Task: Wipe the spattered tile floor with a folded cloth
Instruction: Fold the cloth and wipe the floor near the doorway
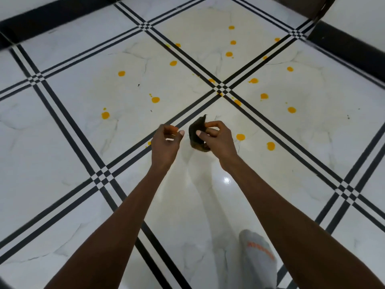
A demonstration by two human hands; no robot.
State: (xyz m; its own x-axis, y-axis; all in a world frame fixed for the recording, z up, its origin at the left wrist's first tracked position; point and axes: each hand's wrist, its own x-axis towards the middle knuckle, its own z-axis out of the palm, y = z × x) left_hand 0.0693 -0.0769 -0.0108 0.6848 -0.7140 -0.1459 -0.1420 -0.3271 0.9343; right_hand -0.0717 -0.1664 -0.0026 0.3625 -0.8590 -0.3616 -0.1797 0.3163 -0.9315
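Note:
A white marble-look tile floor (87, 130) with black striped borders carries several orange-yellow spatters, such as one spatter (105, 115) at the left and another spatter (240, 137) just right of my hands. My right hand (216, 138) is held above the floor and grips a small, dark brown folded cloth (196, 132) between thumb and fingers. My left hand (166, 140) hovers a short way to the left of the cloth, fingers loosely curled and holding nothing.
A dark skirting board (62, 15) runs along the far left wall and another skirting board (350, 51) along the far right. My foot in a grey sock (258, 257) stands on the tile at the bottom right. A dark furniture leg (320, 11) stands at the top right.

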